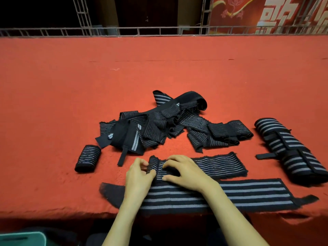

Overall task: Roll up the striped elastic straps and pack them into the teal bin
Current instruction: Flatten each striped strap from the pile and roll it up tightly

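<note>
A black strap with thin grey stripes (pixel 218 166) lies flat near the table's front, its left end rolled into a small coil. My left hand (pixel 139 174) pinches that coil from the left. My right hand (pixel 184 171) curls over it from the right, fingertips on the roll. A wider strap with broad grey stripes (pixel 239 194) lies flat under my wrists along the front edge. One finished roll (pixel 87 158) sits to the left. A corner of the teal bin (pixel 23 238) shows at the bottom left, below the table.
A tangled pile of loose striped straps (pixel 168 123) lies behind my hands on the red cloth table (pixel 159 71). A larger bundle of rolled broad-striped straps (pixel 291 150) sits at the right. A metal railing (pixel 159 31) runs along the far edge.
</note>
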